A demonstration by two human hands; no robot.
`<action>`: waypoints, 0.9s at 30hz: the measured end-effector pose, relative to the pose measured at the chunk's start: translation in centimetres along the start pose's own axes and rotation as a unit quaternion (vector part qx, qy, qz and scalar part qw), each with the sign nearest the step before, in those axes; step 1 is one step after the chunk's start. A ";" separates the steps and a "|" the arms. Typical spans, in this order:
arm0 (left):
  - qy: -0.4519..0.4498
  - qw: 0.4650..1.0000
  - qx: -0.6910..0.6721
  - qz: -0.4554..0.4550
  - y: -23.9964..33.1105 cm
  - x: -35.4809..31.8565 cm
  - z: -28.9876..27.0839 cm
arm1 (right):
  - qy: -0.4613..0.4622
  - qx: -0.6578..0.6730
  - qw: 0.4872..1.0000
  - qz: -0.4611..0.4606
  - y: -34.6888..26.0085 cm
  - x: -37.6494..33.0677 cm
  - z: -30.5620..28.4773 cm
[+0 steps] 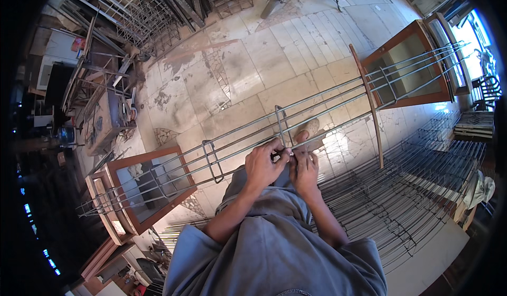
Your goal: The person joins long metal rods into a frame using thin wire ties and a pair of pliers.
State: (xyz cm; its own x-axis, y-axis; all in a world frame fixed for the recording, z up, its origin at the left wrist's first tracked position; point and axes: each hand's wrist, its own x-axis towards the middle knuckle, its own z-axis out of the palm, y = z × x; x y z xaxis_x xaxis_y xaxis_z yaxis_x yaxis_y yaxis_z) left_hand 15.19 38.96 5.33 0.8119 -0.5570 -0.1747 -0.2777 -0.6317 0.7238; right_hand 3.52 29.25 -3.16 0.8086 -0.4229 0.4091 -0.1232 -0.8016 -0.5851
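- Head view looks down on a workshop floor (264, 58) of pale, cracked and stained tiles, sunlit at the upper right.
- Long rebar cage (274, 132) of parallel steel rods runs slantwise across the picture from lower left to upper right, tied at intervals by rectangular stirrups; it rests across two wooden stands.
- Left wooden stand (142, 190) carries the cage's lower left end; the right wooden stand (417, 68) carries the upper right end.
- Left hand (264, 164) is closed around a rod near the middle stirrup (282, 127), fingers curled tight on the steel.
- Right hand (305, 170) sits just beside it, touching the left hand, its fingers pinched shut at the same joint; what thin thing they pinch is too small to tell.
- A sandalled foot (309, 132) shows on the tiles just beyond the hands, under the cage.
- At the right, a stack of finished cages (417, 190) lies close by the person's side, crowding that edge.
- Wire mesh panels (132, 10) lean at the upper left, with a cluttered bench (105, 121) of metal scraps below them.
- Open floor lies beyond the cage toward the top.
- No container shows its contents clearly.
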 end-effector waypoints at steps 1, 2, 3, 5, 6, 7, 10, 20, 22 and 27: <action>-0.005 1.000 -0.003 -0.005 -0.1 0.0 0.0 | 0.001 0.035 0.999 0.022 -0.5 0.1 -0.1; -0.010 1.000 -0.005 -0.009 -0.2 0.0 0.0 | 0.002 0.071 0.997 0.045 -1.2 0.1 -0.2; -0.009 1.000 -0.003 -0.006 -0.2 0.0 -0.1 | 0.004 0.107 0.992 0.067 -1.6 0.0 -0.4; -0.008 1.000 0.000 -0.001 -0.2 -0.1 -0.2 | -0.007 0.150 0.984 0.100 -1.9 -0.1 -0.7; -0.002 1.000 -0.004 0.010 -0.2 -0.2 -0.2 | -0.007 0.166 0.980 0.112 -2.0 -0.2 -0.7; 0.003 1.000 -0.008 0.022 -0.3 -0.1 0.0 | -0.007 0.183 0.975 0.124 -2.1 -0.3 -0.8; 0.022 0.999 -0.005 0.036 -0.4 0.0 0.1 | -0.053 0.273 0.950 0.140 -1.5 0.9 -1.2; -0.005 1.000 0.006 0.011 -0.6 -0.5 0.0 | -0.225 0.227 0.932 0.171 -1.9 3.5 -6.3; 0.004 1.000 0.006 0.028 -0.9 -0.6 0.0 | -0.248 0.211 0.927 0.188 -2.8 4.5 -7.3; 0.085 0.989 0.036 0.114 -2.1 -1.6 0.9 | -0.254 -0.050 0.963 -0.069 -3.7 7.5 -8.9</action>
State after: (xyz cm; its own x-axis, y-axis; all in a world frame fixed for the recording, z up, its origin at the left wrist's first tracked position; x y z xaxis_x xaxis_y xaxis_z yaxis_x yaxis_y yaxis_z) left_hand 14.01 40.76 3.50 0.7973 -0.5940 0.1073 -0.4941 -0.5403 0.6811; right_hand 4.96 25.29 8.33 0.9953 -0.0683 0.0685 -0.0284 -0.8833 -0.4680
